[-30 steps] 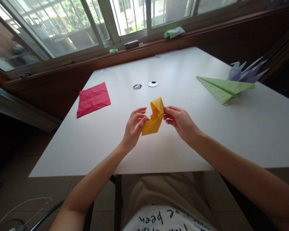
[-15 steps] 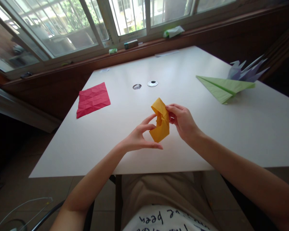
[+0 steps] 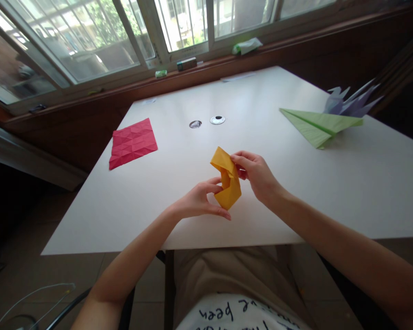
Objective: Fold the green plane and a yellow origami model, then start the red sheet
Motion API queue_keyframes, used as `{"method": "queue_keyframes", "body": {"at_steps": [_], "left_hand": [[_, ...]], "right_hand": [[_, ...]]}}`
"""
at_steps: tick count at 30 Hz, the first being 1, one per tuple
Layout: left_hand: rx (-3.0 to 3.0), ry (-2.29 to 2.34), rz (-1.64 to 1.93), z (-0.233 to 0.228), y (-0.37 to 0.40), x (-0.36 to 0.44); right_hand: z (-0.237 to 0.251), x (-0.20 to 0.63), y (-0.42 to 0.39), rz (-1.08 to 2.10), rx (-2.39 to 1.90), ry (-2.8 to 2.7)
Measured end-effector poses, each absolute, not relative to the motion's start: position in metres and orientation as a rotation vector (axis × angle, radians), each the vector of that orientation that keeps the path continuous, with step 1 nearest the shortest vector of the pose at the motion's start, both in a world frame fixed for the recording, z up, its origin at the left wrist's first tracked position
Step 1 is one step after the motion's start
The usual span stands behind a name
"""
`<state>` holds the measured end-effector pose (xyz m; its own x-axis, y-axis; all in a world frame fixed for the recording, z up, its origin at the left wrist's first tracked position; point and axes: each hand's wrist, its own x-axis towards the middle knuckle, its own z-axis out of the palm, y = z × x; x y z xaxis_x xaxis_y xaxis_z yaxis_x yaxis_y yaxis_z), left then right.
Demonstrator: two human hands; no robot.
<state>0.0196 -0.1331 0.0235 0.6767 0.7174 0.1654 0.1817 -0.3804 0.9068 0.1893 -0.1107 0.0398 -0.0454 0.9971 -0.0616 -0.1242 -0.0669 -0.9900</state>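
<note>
A folded yellow origami paper point(image 3: 230, 195) is held up over the near part of the white table point(image 3: 179, 165), its hollow side turned to the left. My right hand point(image 3: 258, 172) pinches its upper right edge between thumb and fingers. From the lower left, my left hand point(image 3: 203, 199) grips it, with fingers reaching into the hollow and the thumb under the bottom edge. Those left fingertips are partly hidden by the paper.
A creased red paper sheet point(image 3: 133, 142) lies at the table's left. On the right are a green paper plane point(image 3: 321, 124) and a pale purple folded paper point(image 3: 349, 106). Two round cable holes, one with a metal ring point(image 3: 217, 120), sit mid-table. Small packets line the windowsill point(image 3: 206, 66).
The yellow paper has tilted, its top shifting left and slightly down. My left thumb has come up against its lower edge, and my right hand has moved a little left.
</note>
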Motion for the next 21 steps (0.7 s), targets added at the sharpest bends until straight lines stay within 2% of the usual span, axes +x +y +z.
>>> {"method": "queue_keyframes", "body": {"at_steps": [13,21], "left_hand": [[1.823,0.599,0.539,0.0266,-0.1327,0.0181],[1.712,0.625,0.728,0.0218,-0.1309,0.0195]], "right_hand": [[0.0411,0.1894,-0.1129,1.403,-1.144,-1.223],[0.0394,0.1892,-0.1129,1.394,-1.072,-1.217]]}}
